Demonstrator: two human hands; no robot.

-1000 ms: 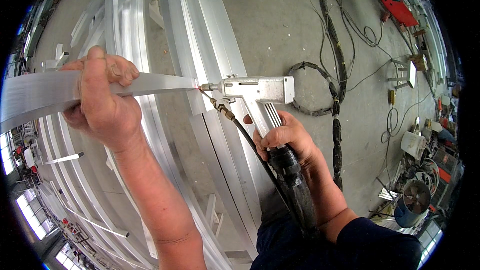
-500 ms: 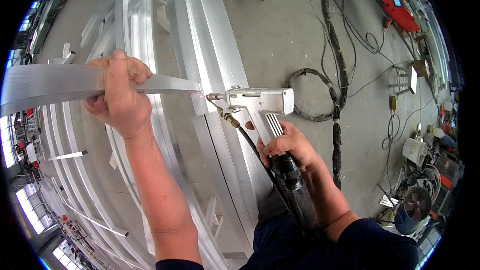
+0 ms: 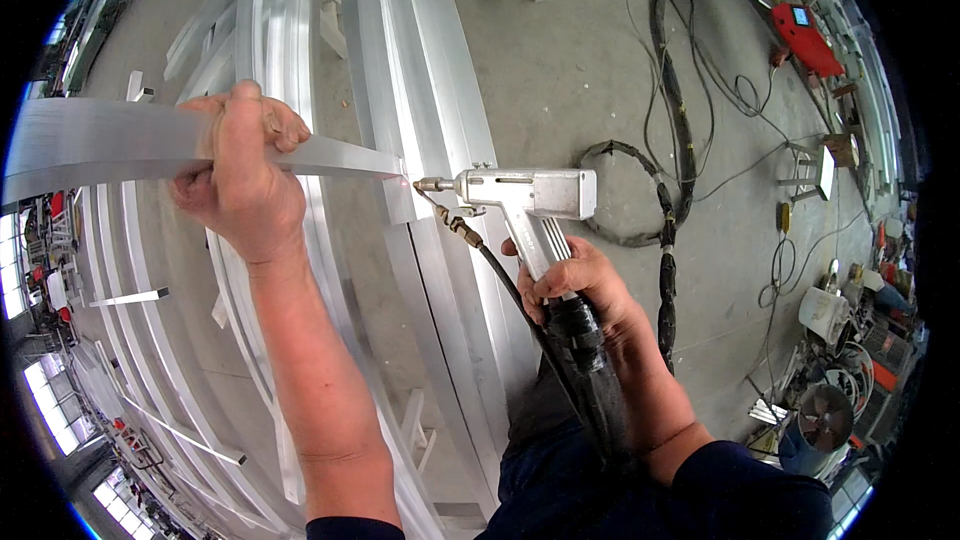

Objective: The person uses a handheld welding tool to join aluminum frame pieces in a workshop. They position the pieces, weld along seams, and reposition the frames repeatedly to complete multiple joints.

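A single head-worn fisheye view, steeply downward and close over long aluminium bars (image 3: pixel 420 90) and concrete floor (image 3: pixel 580 50).

Small blue screen (image 3: pixel 800 15) on red machine (image 3: pixel 812 43), far upper right, beside black cables (image 3: pixel 672 70).

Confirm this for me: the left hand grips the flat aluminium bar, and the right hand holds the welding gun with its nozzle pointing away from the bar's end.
Not quite. In the head view the left hand grips the flat aluminium bar, and the right hand holds the welding gun, but its nozzle points at the bar's end, right beside it.
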